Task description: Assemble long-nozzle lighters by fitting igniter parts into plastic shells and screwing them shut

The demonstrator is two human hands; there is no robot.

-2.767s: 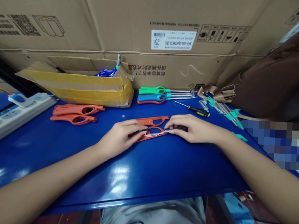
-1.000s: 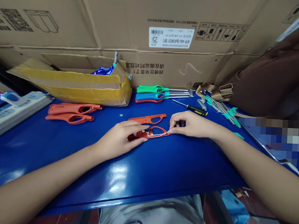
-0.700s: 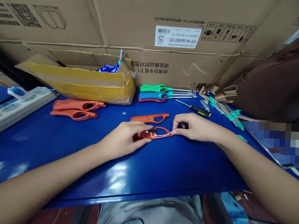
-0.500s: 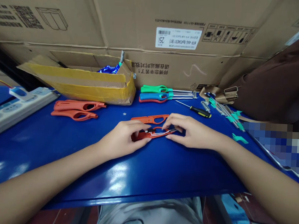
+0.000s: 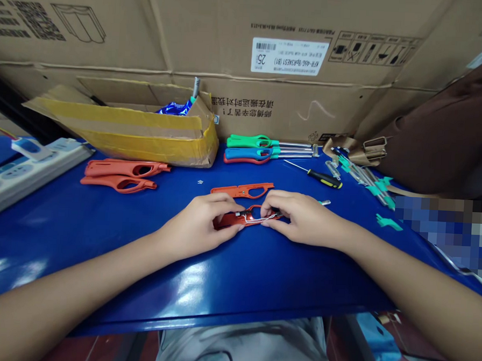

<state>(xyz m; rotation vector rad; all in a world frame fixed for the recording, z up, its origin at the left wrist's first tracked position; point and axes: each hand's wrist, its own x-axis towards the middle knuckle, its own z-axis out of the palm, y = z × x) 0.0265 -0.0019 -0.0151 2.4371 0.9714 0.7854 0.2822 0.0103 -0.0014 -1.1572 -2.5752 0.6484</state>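
Orange half-shell on desk, between hands. Left hand: fingers curled, gripping shell's left end. Right hand: fingers bent over right end, beside white wires; cannot tell whether gripping. Second half-shell just behind; screwdriver farther back, right.

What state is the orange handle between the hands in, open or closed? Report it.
Open: white wires show uncovered in the handle, and another orange half lies apart beyond it.
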